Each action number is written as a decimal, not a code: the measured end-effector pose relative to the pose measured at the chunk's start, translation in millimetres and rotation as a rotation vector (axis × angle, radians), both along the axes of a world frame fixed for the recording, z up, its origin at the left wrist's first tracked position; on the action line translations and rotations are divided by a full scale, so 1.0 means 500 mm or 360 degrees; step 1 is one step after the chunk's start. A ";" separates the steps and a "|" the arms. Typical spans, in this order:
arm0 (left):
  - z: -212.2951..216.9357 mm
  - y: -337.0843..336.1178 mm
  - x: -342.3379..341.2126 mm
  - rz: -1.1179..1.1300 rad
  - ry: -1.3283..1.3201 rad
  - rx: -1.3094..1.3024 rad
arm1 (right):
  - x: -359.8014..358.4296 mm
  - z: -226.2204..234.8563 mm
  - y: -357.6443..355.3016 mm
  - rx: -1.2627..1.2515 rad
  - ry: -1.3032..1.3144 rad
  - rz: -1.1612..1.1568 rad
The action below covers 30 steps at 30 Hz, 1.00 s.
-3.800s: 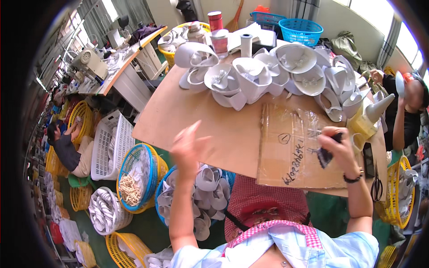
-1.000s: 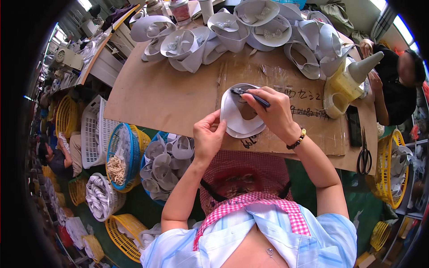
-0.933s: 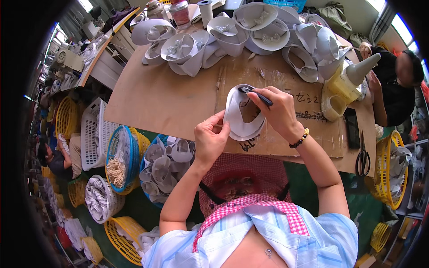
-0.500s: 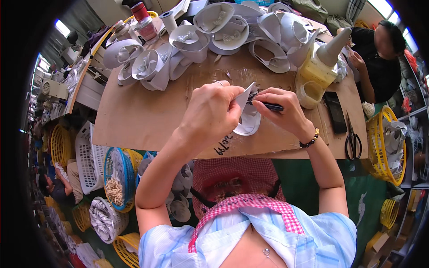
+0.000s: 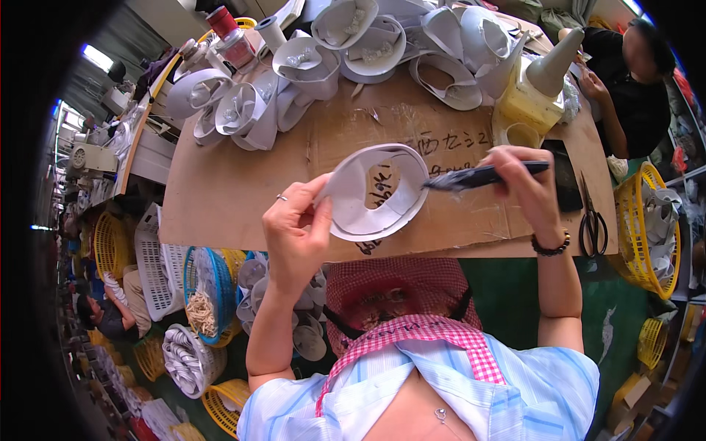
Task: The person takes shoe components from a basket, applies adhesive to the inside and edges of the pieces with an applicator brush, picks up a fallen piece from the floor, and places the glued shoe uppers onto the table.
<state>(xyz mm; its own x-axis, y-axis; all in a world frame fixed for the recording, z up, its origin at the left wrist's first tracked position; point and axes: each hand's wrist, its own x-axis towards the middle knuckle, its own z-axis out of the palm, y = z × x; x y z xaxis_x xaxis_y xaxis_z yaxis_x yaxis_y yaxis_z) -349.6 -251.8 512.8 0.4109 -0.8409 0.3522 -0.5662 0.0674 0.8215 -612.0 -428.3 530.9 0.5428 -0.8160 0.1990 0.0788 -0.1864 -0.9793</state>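
Note:
Over the front of the cardboard-covered table, my left hand (image 5: pixel 300 224) pinches a white oval ring-shaped piece (image 5: pixel 347 192) by its left rim. The piece looks like a shoe upper, with layered edges and an open middle. My right hand (image 5: pixel 526 180) grips a black brush (image 5: pixel 482 176) whose grey-smeared tip points left. That tip meets or nearly meets the ring's right edge; I cannot tell which. A yellowish glue bottle (image 5: pixel 531 99) with a grey cone top stands beyond my right hand. Several similar white pieces (image 5: pixel 305 66) are heaped along the far side, some with sparkly bows.
Black scissors (image 5: pixel 590 224) lie at the table's right edge, near a dark flat block (image 5: pixel 562 176). A yellow basket (image 5: pixel 647 228) of white pieces stands to the right. Blue (image 5: pixel 193 294) and white baskets (image 5: pixel 158 268) stand at the left. A person (image 5: pixel 636 88) sits across at the far right.
The ring piece has turned from edge-on to face me. My left hand has moved down and left, while my right hand has drawn away to the right with the brush.

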 end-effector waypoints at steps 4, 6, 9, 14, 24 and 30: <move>-0.061 -0.014 0.107 0.0223 0.0642 0.0306 | -0.066 0.013 -0.075 -0.0559 0.0516 -0.0754; -0.071 -0.007 0.121 0.0470 -0.0121 0.0271 | -0.089 0.006 -0.086 -0.0651 0.0724 -0.0823; -0.060 -0.007 0.095 0.0766 -0.0908 0.0108 | -0.092 -0.010 -0.084 -0.0711 0.0978 -0.0862; -0.013 -0.093 0.039 0.0232 -0.1156 0.0347 | -0.067 -0.022 -0.074 -0.1040 0.0817 -0.0941; -0.019 -0.078 0.041 0.0027 0.1548 -0.0319 | -0.114 -0.052 -0.054 -0.0247 0.0202 -0.0594; -0.155 0.005 0.068 0.0461 0.2260 -0.0266 | 0.021 -0.097 -0.023 -0.0042 -0.0090 0.0171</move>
<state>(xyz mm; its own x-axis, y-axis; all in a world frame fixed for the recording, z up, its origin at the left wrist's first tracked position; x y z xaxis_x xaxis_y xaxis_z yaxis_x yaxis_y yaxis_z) -315.5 -249.4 435.3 0.6335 -0.6606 -0.4028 0.6883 0.2433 0.6834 -601.6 -439.7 482.2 0.6143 -0.7476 0.2524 0.1544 -0.1997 -0.9676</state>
